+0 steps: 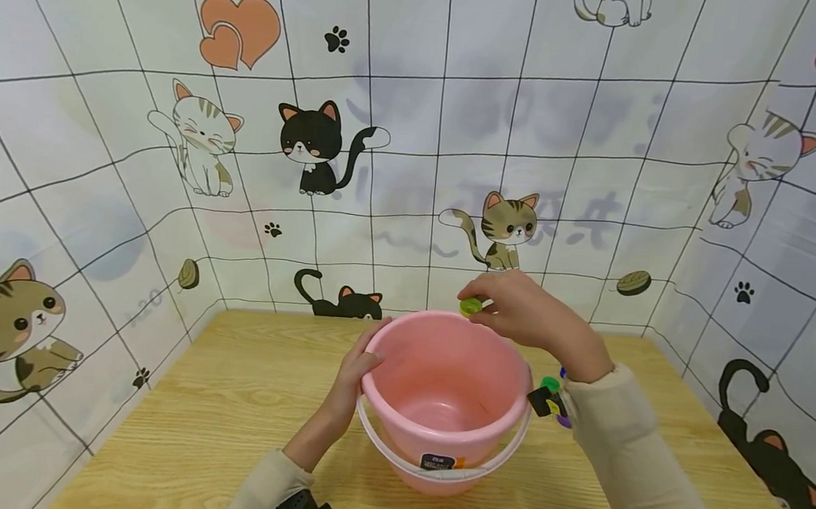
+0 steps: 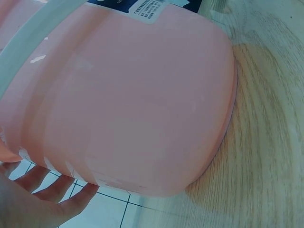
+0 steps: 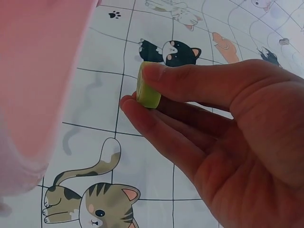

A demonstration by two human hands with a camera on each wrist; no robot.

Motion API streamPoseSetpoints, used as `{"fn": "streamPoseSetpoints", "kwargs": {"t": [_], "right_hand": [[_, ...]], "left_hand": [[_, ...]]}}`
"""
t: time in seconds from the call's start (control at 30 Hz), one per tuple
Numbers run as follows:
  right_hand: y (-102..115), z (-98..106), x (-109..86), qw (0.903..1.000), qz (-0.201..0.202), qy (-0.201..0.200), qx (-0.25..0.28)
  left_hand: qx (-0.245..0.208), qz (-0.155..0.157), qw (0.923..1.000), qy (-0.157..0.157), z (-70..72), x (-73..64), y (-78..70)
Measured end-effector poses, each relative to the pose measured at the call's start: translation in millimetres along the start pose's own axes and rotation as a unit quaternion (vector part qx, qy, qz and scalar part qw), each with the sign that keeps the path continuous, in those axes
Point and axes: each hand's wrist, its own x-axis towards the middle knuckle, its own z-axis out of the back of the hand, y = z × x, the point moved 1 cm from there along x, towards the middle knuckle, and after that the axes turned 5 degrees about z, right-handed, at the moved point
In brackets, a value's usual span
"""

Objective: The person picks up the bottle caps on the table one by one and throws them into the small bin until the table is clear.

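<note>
A pink bucket [image 1: 443, 353] stands upright on the wooden table, its mouth tipped into sight and no objects showing inside. My left hand [image 1: 354, 370] grips its left side, thumb over the rim and fingers along the outer wall. In the left wrist view those fingers [image 2: 61, 194] press the wall just under the rim. Above the bucket's far right rim, my right hand [image 1: 526, 310] pinches a small round yellow-green cap [image 1: 471, 307] between thumb and fingers. The right wrist view shows the cap [image 3: 149, 85] held edge-on beside the bucket.
The bucket's white handle [image 1: 441, 474] hangs down at the front. Right of the bucket, partly hidden by the right wrist, lie small coloured pieces, among them a green one [image 1: 550, 383] and a purple one [image 1: 564, 421]. A cat-patterned sheet [image 1: 400, 166] encloses the table [image 1: 221, 432] behind and at both sides.
</note>
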Motion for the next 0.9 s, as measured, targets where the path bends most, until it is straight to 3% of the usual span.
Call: {"fn": "streamPoseSetpoints", "kwargs": {"t": [0.9], "right_hand": [[11,-5,20.4,0.9989,0.034,0.03,-0.015]], "left_hand": [[0.008,0.001,0.9999,-0.005,-0.5,0.5,0.2]]}}
